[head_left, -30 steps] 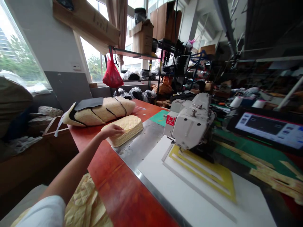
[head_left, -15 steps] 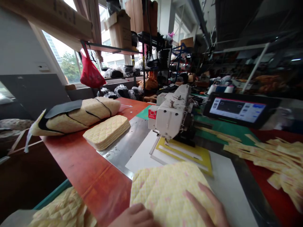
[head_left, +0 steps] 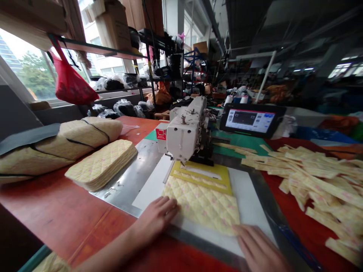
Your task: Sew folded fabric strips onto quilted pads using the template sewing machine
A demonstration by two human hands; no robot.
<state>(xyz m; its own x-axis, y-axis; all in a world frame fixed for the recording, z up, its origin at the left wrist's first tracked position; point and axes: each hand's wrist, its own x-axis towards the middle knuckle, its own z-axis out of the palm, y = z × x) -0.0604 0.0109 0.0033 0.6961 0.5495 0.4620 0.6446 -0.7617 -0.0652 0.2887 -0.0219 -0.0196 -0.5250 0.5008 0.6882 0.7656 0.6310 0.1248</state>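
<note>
Currently touching quilted panel (head_left: 204, 206) with left hand (head_left: 161, 213) at left edge, right hand (head_left: 256, 244) at near-right corner; whether pinching, cannot tell. Lying toward near edge of white board (head_left: 251, 198), partly beneath yellow template (head_left: 227, 178); liable to skew if pushed unevenly.

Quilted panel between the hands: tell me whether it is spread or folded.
Spread: the quilted panel lies flat on the white board, no fold showing, its far part under the yellow template.
</note>
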